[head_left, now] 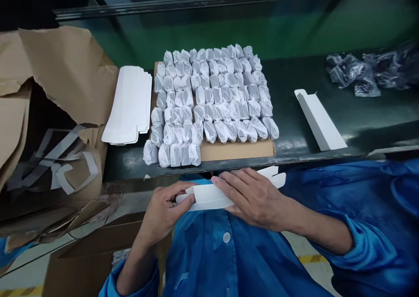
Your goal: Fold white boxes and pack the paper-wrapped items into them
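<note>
A long white carton [209, 197] lies level in front of my blue shirt, just off the table edge. My left hand [165, 212] pinches its left end between thumb and fingers, at the end flaps. Across the carton's right part lies my right hand [253, 196], fingers over the top and the thumb side hidden beneath. Flaps stand out loose past the right hand. Beyond the hands, several small items wrapped in white paper [216, 91] stand in rows on a brown cardboard sheet [238, 150].
A stack of flat white carton blanks [129, 105] lies left of the rows. An erected white carton [321, 120] rests at right, with clear plastic bags [353, 72] behind. A large brown box [72, 78] with paper scraps stands at left; another cardboard box [85, 266] sits below.
</note>
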### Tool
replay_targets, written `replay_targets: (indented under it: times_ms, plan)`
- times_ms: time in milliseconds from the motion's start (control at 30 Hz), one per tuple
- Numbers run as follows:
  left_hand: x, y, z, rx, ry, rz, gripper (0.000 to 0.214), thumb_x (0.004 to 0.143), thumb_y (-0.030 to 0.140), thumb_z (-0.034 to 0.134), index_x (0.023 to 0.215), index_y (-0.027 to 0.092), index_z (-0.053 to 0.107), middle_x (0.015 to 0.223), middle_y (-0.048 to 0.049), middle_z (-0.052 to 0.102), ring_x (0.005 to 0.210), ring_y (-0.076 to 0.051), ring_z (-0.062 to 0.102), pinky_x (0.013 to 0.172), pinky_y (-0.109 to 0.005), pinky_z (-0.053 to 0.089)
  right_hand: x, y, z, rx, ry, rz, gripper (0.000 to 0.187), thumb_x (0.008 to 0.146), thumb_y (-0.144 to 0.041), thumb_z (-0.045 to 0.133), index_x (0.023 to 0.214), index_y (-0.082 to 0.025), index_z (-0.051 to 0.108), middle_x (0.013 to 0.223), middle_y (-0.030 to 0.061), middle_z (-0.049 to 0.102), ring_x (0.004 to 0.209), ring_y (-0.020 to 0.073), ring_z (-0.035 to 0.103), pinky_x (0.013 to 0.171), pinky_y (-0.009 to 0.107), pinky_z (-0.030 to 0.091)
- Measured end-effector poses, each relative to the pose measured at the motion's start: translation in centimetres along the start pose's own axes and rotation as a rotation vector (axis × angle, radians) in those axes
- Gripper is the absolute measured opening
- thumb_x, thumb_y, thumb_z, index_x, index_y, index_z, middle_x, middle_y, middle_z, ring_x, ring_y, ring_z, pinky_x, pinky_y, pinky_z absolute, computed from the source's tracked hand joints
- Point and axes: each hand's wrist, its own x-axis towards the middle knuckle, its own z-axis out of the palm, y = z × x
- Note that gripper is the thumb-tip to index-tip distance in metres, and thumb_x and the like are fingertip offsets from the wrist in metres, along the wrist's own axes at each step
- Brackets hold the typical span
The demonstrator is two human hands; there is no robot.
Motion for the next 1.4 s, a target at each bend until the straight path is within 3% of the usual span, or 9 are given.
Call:
replay_targets:
  times_ms: [233, 433, 533, 600, 733, 833, 967, 1200, 1400]
  plan:
    - [0.1, 0.1, 0.8, 0.068, 0.203, 0.041, 0.018, 0.08, 0.017, 0.063, 0.083, 0.024, 0.079, 0.081, -0.0004, 0.078, 0.069, -0.016, 0.072, 0.058, -0.022, 0.054, -0.3, -0.8, 0.3, -0.027, 0.029, 0.043, 0.04, 0.098, -0.013, 0.041, 0.136, -0.01, 0.054, 0.113, 0.0181, 0.071, 0.104, 0.0294, 0.068, 0.086, 0.044, 0.055]
    - [-0.9, 1.2, 4.2, -0.256, 0.712, 0.319, 0.047, 0.093, 0.045, 0.059, 0.138, 0.03, 0.052, 0.11, -0.0047, 0.073, 0.09, -0.022, 0.074, 0.075, -0.037, 0.063, 0.4, -0.3, 1.0, -0.128, 0.32, 0.426, 0.059, 0.097, -0.035, 0.056, 0.146, -0.008, 0.039, 0.113, 0.0203, 0.071, 0.097, 0.0302, 0.071, 0.077, 0.039, 0.058]
    - [-0.4, 1.9, 7.6, -0.267, 0.571, 0.328, 0.084, 0.088, 0.064, 0.056, 0.155, 0.028, 0.021, 0.139, -0.0157, 0.057, 0.121, -0.03, 0.063, 0.092, -0.046, 0.058, 1.3, -2.2, 2.4, -0.102, 0.354, 0.429, 0.068, 0.098, -0.031, 0.053, 0.154, -0.005, 0.025, 0.121, 0.0237, 0.068, 0.106, 0.0325, 0.068, 0.082, 0.041, 0.056]
    - [0.4, 1.7, 8.6, -0.208, 0.639, 0.211, 0.093, 0.087, 0.062, 0.059, 0.157, 0.027, 0.01, 0.147, -0.0187, 0.047, 0.123, -0.031, 0.06, 0.095, -0.045, 0.056, 1.7, -3.4, 2.8, 0.062, 0.258, 0.327, 0.07, 0.098, -0.03, 0.051, 0.155, -0.003, 0.02, 0.13, 0.0261, 0.062, 0.119, 0.0339, 0.062, 0.09, 0.043, 0.055]
    - [1.3, 0.3, 7.4, -0.027, 0.643, 0.107, 0.074, 0.082, 0.05, 0.071, 0.144, 0.024, 0.041, 0.142, -0.0141, 0.051, 0.121, -0.029, 0.061, 0.095, -0.039, 0.055, 2.0, -2.8, 1.4, 0.573, 0.145, 0.358, 0.076, 0.094, -0.05, 0.057, 0.154, -0.012, 0.028, 0.131, 0.0177, 0.061, 0.11, 0.0238, 0.064, 0.087, 0.035, 0.056]
    - [1.4, -0.3, 6.4, 0.056, 0.587, 0.225, 0.066, 0.08, 0.042, 0.073, 0.137, 0.024, 0.046, 0.131, -0.0106, 0.058, 0.115, -0.026, 0.063, 0.093, -0.035, 0.055, 2.8, -0.7, 0.5, 0.766, 0.269, 0.381, 0.055, 0.096, -0.045, 0.058, 0.142, -0.016, 0.049, 0.109, 0.01, 0.066, 0.09, 0.0165, 0.063, 0.078, 0.029, 0.054]
    - [1.4, -0.1, 5.3, 0.167, 0.569, 0.37, 0.053, 0.079, 0.035, 0.073, 0.126, 0.024, 0.051, 0.115, -0.0055, 0.063, 0.104, -0.021, 0.066, 0.087, -0.032, 0.056, 3.9, 1.0, 0.5, 1.022, 0.224, 0.271, 0.029, 0.098, -0.03, 0.058, 0.121, -0.018, 0.069, 0.094, 0.0058, 0.068, 0.083, 0.0137, 0.062, 0.074, 0.027, 0.051]
    - [1.8, 0.3, 3.9, 0.176, 0.414, 0.428, 0.04, 0.077, 0.03, 0.074, 0.111, 0.024, 0.053, 0.102, -0.0004, 0.066, 0.081, -0.013, 0.068, 0.062, -0.02, 0.052, 5.3, 3.1, 0.1, 1.541, 0.477, 0.74, 0.024, 0.096, -0.038, 0.06, 0.099, -0.017, 0.071, 0.076, -0.0011, 0.064, 0.057, 0.0078, 0.059, 0.052, 0.02, 0.048]
    - [1.9, 0.7, 4.2, 0.287, 0.425, 0.406, 0.034, 0.079, 0.032, 0.07, 0.107, 0.023, 0.053, 0.092, 0.0011, 0.065, 0.07, -0.014, 0.067, 0.057, -0.022, 0.052, 6.5, 2.9, -0.3, 1.616, 0.105, 0.625, 0.026, 0.083, -0.04, 0.075, 0.082, -0.015, 0.067, 0.081, 0.0009, 0.065, 0.074, 0.011, 0.061, 0.067, 0.023, 0.05]
